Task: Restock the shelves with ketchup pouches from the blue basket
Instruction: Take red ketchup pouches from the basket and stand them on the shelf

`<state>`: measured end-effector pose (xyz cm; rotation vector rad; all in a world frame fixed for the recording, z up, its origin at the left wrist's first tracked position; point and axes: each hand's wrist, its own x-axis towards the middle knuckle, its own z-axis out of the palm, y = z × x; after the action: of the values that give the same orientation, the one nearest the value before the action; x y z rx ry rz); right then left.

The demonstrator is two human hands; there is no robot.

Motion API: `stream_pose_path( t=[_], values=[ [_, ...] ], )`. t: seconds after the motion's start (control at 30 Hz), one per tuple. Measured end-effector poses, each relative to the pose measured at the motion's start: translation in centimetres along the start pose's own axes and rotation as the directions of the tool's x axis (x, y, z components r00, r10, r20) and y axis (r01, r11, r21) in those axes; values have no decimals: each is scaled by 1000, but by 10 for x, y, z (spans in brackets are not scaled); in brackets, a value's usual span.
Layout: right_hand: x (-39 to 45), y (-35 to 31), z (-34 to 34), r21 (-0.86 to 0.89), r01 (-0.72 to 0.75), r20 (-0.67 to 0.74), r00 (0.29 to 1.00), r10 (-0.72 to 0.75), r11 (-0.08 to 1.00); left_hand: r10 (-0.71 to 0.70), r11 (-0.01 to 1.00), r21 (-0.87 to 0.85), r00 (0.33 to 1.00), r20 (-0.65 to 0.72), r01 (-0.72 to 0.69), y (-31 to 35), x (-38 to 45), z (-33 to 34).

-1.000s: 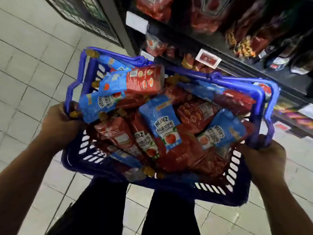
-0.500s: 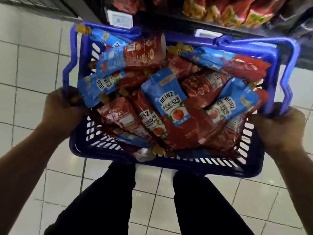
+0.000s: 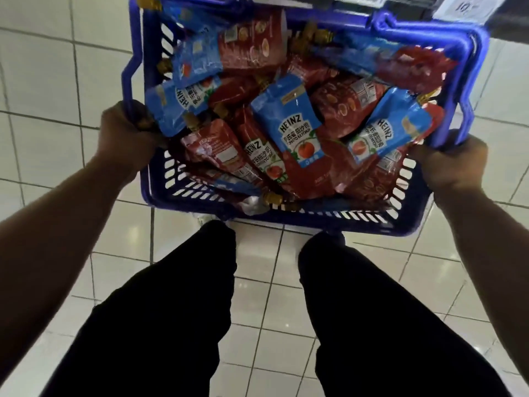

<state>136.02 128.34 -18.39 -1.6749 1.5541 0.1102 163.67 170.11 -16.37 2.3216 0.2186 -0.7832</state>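
A blue basket (image 3: 315, 222) is held out in front of me above the tiled floor. It is piled with several red-and-blue Heinz ketchup pouches (image 3: 292, 133) with gold caps, lying at mixed angles. My left hand (image 3: 128, 133) grips the basket's left rim. My right hand (image 3: 455, 161) grips its right rim beside the folded blue handle (image 3: 472, 81). Both hands are closed on the basket.
White floor tiles (image 3: 51, 81) spread to either side and below. My two legs in black trousers (image 3: 200, 310) stand under the basket. A dark shelf edge with a white price tag (image 3: 469, 7) shows at the top right.
The view has tipped down toward the floor, so the shelves have almost left the frame. The basket has come squarer in front of me, and both hands keep their grip.
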Motion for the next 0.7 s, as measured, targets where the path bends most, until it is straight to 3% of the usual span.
stream_pose_path(
  t=[0.27,0.37,0.43,0.53,0.7],
  values=[
    [-60,-32,-15,-82,-143,-122,984,133,986,-196,951,228,978,-74,208,22,-32,0],
    [-101,-43,-26,-187,-51,-141,990,25,981,-236,927,270,964,-124,261,29,-68,4],
    [-131,-54,-27,-224,61,-71,994,-79,973,-236,925,265,958,-161,272,35,-93,6],
    [-167,-71,-18,-224,215,50,977,-209,951,-196,929,282,965,-176,240,46,-120,7],
    [-190,-95,0,-197,239,216,957,-196,951,-15,908,419,1000,-2,15,62,-138,8]
  ],
)
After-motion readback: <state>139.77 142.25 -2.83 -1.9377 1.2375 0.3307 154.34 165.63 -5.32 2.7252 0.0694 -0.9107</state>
